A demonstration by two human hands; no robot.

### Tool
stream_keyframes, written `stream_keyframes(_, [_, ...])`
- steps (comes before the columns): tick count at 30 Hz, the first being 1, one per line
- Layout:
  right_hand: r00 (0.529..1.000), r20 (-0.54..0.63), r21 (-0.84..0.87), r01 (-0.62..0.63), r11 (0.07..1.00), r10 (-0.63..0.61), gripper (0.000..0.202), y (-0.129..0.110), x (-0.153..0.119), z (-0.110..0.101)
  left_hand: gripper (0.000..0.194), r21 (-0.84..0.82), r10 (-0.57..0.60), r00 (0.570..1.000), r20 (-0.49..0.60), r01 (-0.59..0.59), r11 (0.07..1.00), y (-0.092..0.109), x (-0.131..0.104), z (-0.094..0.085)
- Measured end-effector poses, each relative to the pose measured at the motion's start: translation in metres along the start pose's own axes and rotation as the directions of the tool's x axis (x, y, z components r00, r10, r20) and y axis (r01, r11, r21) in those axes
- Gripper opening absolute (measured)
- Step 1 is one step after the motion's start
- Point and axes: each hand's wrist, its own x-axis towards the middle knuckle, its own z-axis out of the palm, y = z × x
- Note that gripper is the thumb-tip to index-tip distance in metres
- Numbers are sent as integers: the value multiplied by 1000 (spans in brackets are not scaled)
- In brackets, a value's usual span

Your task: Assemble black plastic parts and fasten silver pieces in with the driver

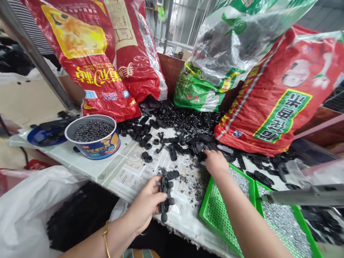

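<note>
My left hand [150, 200] is closed round a black plastic part [164, 195] with round knobs along one side and at its lower end. It holds this part above the near edge of the table. Farther right, my right hand [216, 162] reaches into the heap of black plastic parts [199, 141], its fingers curled down among them. What its fingertips hold is hidden. Under my right forearm lies a green perforated tray [205, 206] with small silvery pieces [240, 181].
A second green tray [258, 204] holds more silvery pieces. A tub [99, 152] of small black pieces stands left, beside a blue dish [33, 138]. Red sacks [107, 91] and a green clear sack [193, 89] line the back. A metal bar [309, 195] juts in from the right.
</note>
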Motion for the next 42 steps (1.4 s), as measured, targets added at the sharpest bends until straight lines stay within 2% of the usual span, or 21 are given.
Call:
stream_keyframes(2, [1000,-16,-30,-7,1000,6,29,7,10,3,46,-33,-9,1000,-6,8,999,-1,1,-1])
stream_keyframes(5, [998,-57,-17,-29,999,28,30,7,7,2,42,-75,-2,1000,-7,2,997,0,2,-2])
stream_keyframes(8, [998,-42,73,-42,996,45,32,-5,-16,-2,34,-100,39,998,41,-34,994,6,4,1])
stream_keyframes(10, [998,62,215,-34,976,21,34,-18,-40,-1,32,-112,75,992,99,-63,992,9,5,5])
stream_keyframes(11, [990,143,332,-47,942,-1,35,-24,-52,1,32,-116,88,988,130,-73,991,10,6,8])
stream_keyframes(13, [945,324,617,-182,765,-36,37,-37,-76,7,33,-119,103,980,170,-83,989,10,8,12])
stream_keyframes(15, [898,437,753,-332,568,-54,37,-46,-96,14,35,-119,114,982,150,-97,988,7,10,15])
stream_keyframes(16, [892,450,768,-364,527,-41,36,-49,-104,17,36,-124,125,984,127,-110,986,5,10,15])
stream_keyframes(17, [897,441,770,-366,522,-21,36,-51,-112,20,36,-136,139,985,100,-125,983,2,10,15])
stream_keyframes(19, [923,385,752,-325,573,18,38,-53,-124,25,36,-183,156,986,55,-143,973,-1,10,13])
stream_keyframes(22, [938,343,703,-291,648,49,36,-51,-137,27,33,-260,145,989,43,-129,957,-1,7,11])
stream_keyframes(24, [942,312,696,-315,645,124,36,-49,-142,27,32,-290,156,987,43,-138,947,1,6,11])
stream_keyframes(26, [930,264,732,-366,575,255,40,-49,-147,26,37,-278,206,979,8,-195,941,2,6,11])
stream_keyframes(28, [899,279,800,-412,436,338,45,-52,-150,25,45,-201,277,959,-56,-283,938,1,7,10])
stream_keyframes(30, [885,353,843,-441,308,303,45,-61,-153,24,49,-89,345,933,-105,-355,931,-3,9,9])
stream_keyframes(31, [885,383,851,-450,272,265,43,-66,-154,24,50,-44,376,919,-123,-383,923,-6,11,8])
stream_keyframes(35, [892,395,864,-442,241,221,32,-84,-154,29,48,-6,444,884,-145,-449,893,-17,13,5])
stream_keyframes(38, [896,368,871,-425,245,247,30,-88,-151,34,43,-62,418,900,-126,-428,902,-21,10,2])
stream_keyframes(42, [908,315,872,-392,294,276,28,-86,-150,42,43,-168,405,911,-78,-413,895,-21,4,0])
